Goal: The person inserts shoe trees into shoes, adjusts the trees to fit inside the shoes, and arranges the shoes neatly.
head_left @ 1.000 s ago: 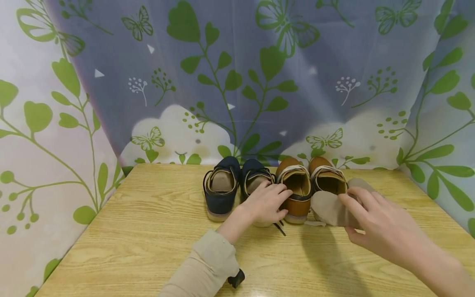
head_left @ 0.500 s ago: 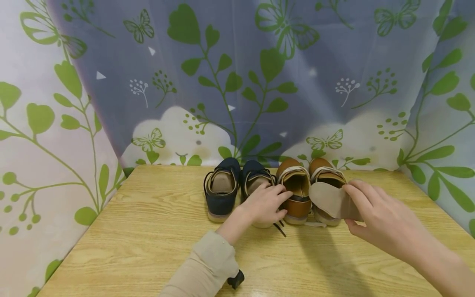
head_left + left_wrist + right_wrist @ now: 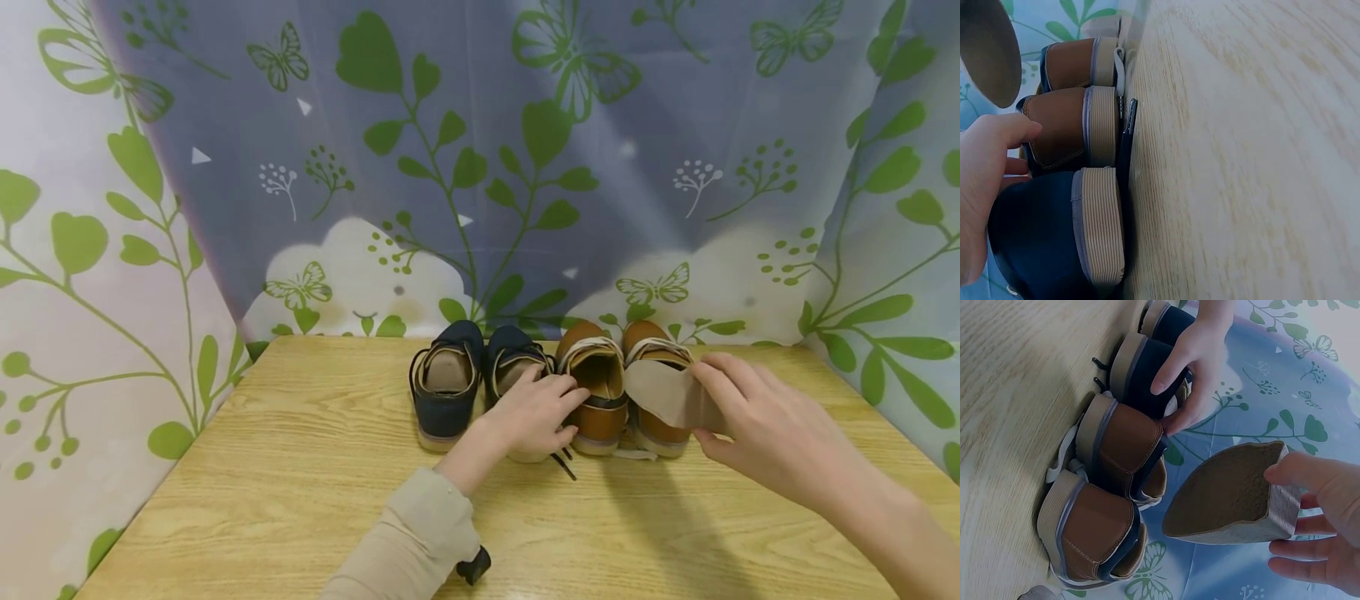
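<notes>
My right hand (image 3: 765, 421) pinches a grey-brown moulded shoe insert (image 3: 663, 392) by its squared end, thumb on one side and fingers on the other. Its rounded tip overlaps the opening of the right brown shoe (image 3: 660, 429) in the head view. The right wrist view looks into the insert's hollow (image 3: 1225, 487). My left hand (image 3: 536, 412) reaches over the right navy shoe (image 3: 510, 337), its fingertips at the left brown shoe's collar and its thumb (image 3: 1025, 131) by that shoe's heel. The left brown shoe (image 3: 603, 421) has a bare opening.
The left navy shoe (image 3: 450, 412) has an insert inside, and so does its partner. All the shoes stand toes toward the patterned curtain (image 3: 480, 167) on a wooden table (image 3: 300, 483). Another grey piece (image 3: 1100, 26) lies beyond the right brown shoe.
My right hand has raised the insert a little and brought its rounded end over the right brown shoe, showing more of that shoe's heel. The left hand has stayed put.
</notes>
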### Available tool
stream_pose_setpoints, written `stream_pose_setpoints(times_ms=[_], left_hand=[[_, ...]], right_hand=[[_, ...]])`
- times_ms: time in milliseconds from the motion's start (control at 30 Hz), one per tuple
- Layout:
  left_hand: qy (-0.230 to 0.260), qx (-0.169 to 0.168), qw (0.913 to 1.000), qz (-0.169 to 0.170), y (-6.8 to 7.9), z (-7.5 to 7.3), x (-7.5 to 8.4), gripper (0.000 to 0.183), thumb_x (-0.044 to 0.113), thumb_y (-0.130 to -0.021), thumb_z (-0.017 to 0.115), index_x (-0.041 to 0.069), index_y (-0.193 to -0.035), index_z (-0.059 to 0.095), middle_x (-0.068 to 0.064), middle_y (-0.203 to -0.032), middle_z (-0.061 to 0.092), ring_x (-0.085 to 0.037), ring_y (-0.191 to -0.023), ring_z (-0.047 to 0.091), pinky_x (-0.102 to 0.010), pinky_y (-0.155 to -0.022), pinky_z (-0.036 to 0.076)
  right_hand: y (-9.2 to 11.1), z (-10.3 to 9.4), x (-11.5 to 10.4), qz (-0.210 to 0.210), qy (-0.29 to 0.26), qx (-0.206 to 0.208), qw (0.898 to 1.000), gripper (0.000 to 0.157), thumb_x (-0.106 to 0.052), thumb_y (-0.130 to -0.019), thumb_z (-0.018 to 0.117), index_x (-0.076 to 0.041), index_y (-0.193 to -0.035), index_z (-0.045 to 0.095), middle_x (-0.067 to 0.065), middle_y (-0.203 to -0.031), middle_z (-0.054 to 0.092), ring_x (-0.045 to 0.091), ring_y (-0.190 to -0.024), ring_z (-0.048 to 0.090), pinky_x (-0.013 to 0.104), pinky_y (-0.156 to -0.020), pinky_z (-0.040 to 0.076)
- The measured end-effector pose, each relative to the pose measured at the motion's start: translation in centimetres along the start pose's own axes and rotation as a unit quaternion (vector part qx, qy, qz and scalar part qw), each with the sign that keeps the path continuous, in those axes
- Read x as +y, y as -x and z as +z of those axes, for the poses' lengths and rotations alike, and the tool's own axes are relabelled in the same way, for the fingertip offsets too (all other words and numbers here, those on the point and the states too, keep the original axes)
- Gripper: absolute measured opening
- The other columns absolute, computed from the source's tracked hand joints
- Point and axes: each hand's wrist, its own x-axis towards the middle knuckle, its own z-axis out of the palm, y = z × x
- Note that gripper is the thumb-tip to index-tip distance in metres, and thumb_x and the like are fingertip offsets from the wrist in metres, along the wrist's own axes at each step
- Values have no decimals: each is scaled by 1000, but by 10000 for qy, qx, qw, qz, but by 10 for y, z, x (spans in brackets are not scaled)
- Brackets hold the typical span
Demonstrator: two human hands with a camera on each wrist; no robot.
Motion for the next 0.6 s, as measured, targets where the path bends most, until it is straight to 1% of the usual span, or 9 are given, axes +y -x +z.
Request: stream_pose_setpoints(times_ms=[167,400,467,533,600], left_hand=[[-85,80,9999,86,0,2,0,52,43,-93,48,19,-138,43,1,-132,45,-15,-121,43,-43,-105,25],[-272,221,9992,213,-1,2,1,52,43,-91,50,17,-135,44,-1,-127,45,-15,-117,44,-41,-102,28],[-284,247,9990,229,-1,2,1,51,43,-91,50,17,-134,44,-1,-126,45,-16,-117,44,-41,-101,29],[-296,265,9989,250,-2,3,1,51,43,-91,50,17,-134,44,-1,-127,44,-16,-117,44,-41,-100,29],[-325,302,9986,293,-2,4,1,51,43,-91,50,17,-134,44,-1,-128,44,-16,-117,44,-41,-100,29]], right_hand=[[-5,3,5,-78,-132,10,9999,70,-48,-91,21,10,-112,53,24,-106,53,41,-84,55,49,-61,49],[-12,7,10,4,-272,-66,9996,74,-54,-91,20,8,-113,54,22,-106,53,40,-85,56,49,-62,49],[-14,7,11,29,-301,-103,9995,69,-52,-91,27,7,-114,54,22,-106,54,39,-86,56,48,-61,50],[-15,8,12,43,-327,-167,9993,60,-46,-89,41,6,-115,54,21,-106,54,38,-87,56,47,-61,50],[-17,8,13,85,-348,-271,9990,53,-35,-81,57,6,-116,53,21,-108,54,38,-88,56,47,-62,50]])
